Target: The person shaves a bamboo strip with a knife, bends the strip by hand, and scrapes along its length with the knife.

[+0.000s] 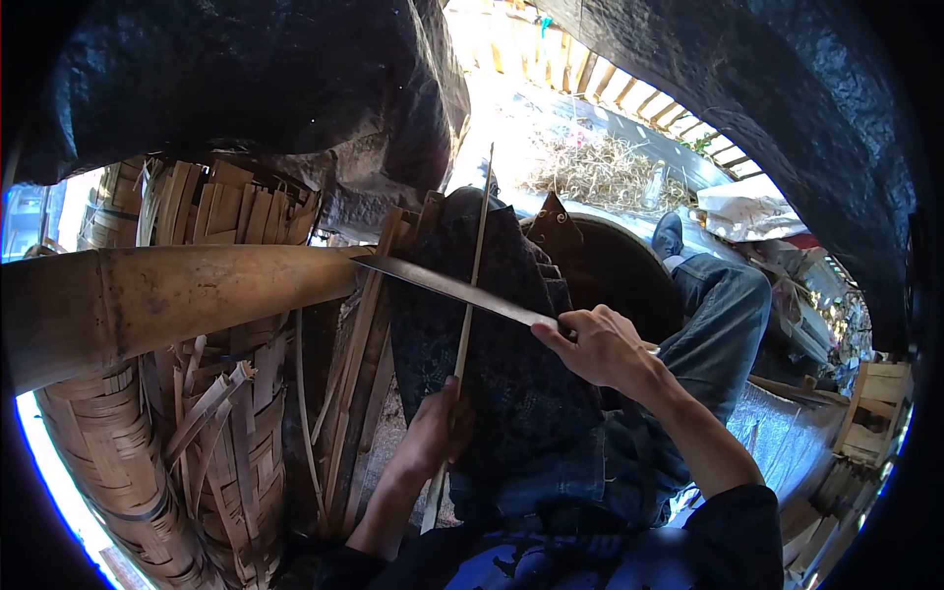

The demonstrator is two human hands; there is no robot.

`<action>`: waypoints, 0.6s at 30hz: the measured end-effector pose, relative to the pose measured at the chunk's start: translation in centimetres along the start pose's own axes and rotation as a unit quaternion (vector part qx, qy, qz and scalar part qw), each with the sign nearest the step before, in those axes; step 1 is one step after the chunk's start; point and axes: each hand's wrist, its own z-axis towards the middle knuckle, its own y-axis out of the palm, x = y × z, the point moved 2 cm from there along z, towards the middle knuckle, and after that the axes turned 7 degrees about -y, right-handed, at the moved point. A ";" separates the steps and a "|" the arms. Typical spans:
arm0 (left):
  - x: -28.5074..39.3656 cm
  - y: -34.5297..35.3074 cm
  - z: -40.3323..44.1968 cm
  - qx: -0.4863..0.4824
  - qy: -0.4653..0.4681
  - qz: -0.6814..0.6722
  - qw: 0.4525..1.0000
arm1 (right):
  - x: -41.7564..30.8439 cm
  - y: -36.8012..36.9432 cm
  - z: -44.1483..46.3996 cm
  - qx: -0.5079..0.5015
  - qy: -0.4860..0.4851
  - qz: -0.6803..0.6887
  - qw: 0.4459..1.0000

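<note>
My right hand is closed round the handle end of a long-bladed knife, whose blade reaches left across my lap. The blade's far tip lies by the end of a thick bamboo pole. In my left hand is a thin bamboo strip, gripped near its lower part and standing nearly upright. Strip and blade cross above a dark patterned cloth over my leg. Whether they touch at the crossing, I cannot tell.
Woven bamboo baskets filled with split pieces stand at the left. More bamboo slats lean beside my leg. Dark sheeting hangs overhead. Dry straw-like scraps lie ahead, and a wooden crate stands at the right.
</note>
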 end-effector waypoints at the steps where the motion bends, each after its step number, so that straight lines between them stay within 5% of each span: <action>1: 0.0 -0.3 0.0 0.001 0.002 0.001 1.000 | -0.1 -0.1 0.0 0.004 0.009 -0.012 1.000; 3: -0.2 -0.6 0.1 -0.084 -0.039 -0.124 0.988 | -0.7 -0.4 0.1 -0.005 0.015 -0.014 1.000; 7: -0.6 0.0 0.1 -0.110 -0.017 -0.148 0.983 | -0.8 -0.1 0.3 -0.024 0.064 0.011 0.998; 9: -0.5 0.7 0.0 -0.033 0.009 -0.095 0.995 | 0.2 0.7 0.6 -0.014 0.057 0.017 0.998; 18: -1.6 1.3 0.0 0.020 0.050 -0.043 0.998 | 0.6 0.7 0.5 0.037 0.021 -0.025 0.999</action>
